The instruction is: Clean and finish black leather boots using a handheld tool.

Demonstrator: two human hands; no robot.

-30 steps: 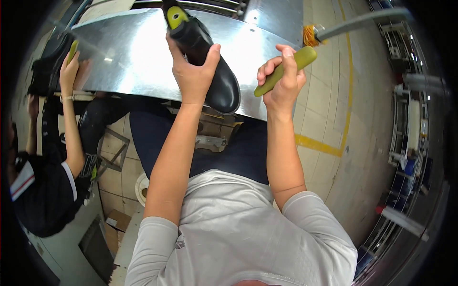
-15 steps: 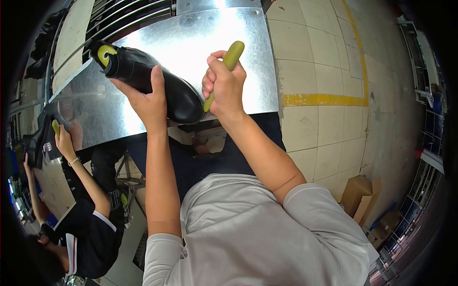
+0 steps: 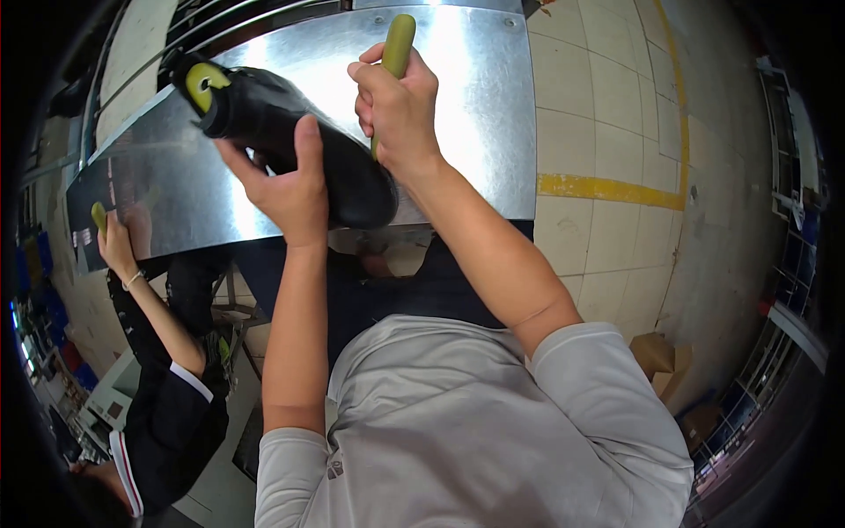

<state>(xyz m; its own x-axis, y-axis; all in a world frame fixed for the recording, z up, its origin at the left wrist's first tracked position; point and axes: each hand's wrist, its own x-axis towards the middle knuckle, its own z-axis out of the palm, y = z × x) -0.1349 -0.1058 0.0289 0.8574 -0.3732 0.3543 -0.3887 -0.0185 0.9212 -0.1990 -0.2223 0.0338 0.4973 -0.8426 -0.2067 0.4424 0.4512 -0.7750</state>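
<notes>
A black boot or shoe (image 3: pixel 356 180), fitted on a yellow-green last (image 3: pixel 201 81) that shows at its open end, slants over the metal table with its toe toward me. My left hand (image 3: pixel 295 198) grips it from the near side, the thumb lying up along it. In my right hand (image 3: pixel 400 110) is an olive-green stick (image 3: pixel 399 42), rounded at its upper end. The fist is wrapped round the stick. Its lower end comes down at the shoe's right side near the toe; whether it touches is hard to tell.
The shiny metal table (image 3: pixel 475 132) has roller bars (image 3: pixel 238 19) along its far left. To my left a co-worker's hand (image 3: pixel 116 246) holds a similar green stick. A cardboard box (image 3: pixel 660 361) stands on the tiled floor (image 3: pixel 563 132) at the right.
My right hand and its stick have moved up and left along the shoe's side. The shoe and my left hand sit slightly further right; the whole view has shifted too.
</notes>
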